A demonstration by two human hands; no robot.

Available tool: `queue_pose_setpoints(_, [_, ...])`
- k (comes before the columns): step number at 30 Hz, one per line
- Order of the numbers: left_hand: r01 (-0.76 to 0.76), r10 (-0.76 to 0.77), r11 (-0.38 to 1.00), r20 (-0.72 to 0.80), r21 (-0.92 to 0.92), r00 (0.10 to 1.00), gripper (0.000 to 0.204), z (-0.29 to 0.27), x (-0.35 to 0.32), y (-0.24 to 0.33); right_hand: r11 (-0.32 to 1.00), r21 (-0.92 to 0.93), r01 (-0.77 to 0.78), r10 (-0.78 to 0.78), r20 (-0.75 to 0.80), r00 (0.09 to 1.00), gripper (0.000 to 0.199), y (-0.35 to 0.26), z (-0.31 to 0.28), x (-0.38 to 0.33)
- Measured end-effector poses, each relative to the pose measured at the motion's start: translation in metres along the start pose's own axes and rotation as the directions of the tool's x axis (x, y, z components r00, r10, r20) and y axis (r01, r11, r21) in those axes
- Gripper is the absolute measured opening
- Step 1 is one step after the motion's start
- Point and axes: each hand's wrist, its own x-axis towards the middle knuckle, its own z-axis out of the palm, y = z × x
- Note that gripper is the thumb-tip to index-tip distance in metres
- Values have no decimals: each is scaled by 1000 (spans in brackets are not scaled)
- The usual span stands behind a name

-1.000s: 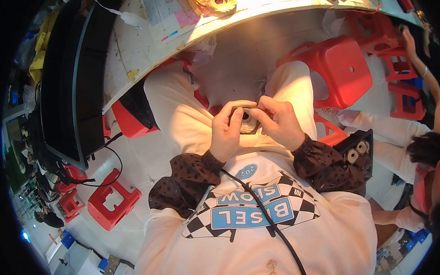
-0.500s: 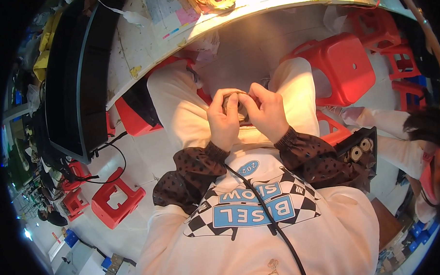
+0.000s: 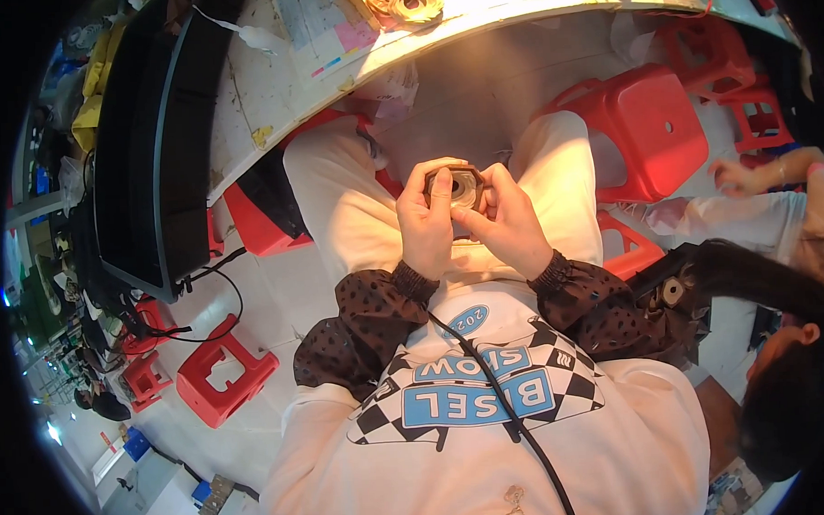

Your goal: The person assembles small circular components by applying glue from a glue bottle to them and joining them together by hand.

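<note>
Open floor [image 3: 461, 97] is stretching from the left hand [image 3: 424, 225] and right hand [image 3: 512, 225] toward the table [image 3: 285, 117]. The thighs [image 3: 338, 206] are hemming both sides, a stool [image 3: 653, 154] is standing beyond the right one, and a cable [image 3: 506, 404] is running between the sleeves [image 3: 591, 310].

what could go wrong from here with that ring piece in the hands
The brown ring-shaped piece is held by the fingers of the left hand and right hand between the legs, away from the table, so a slip might drop it onto the floor.
A co-worker's head appears close to the right sleeve; a bump could jog that arm.
</note>
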Motion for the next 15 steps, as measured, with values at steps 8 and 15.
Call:
queue_pose_setpoints(8, [-88,95,975,-24,205,995,14,-5,-9,-5,997,-70,-33,28,-77,997,32,1,10,-4])
queue_pose_setpoints(15, [66,-65,992,-7,106,998,13,-4,-17,4,993,-86,-77,79,24,997,26,-10,4,4])
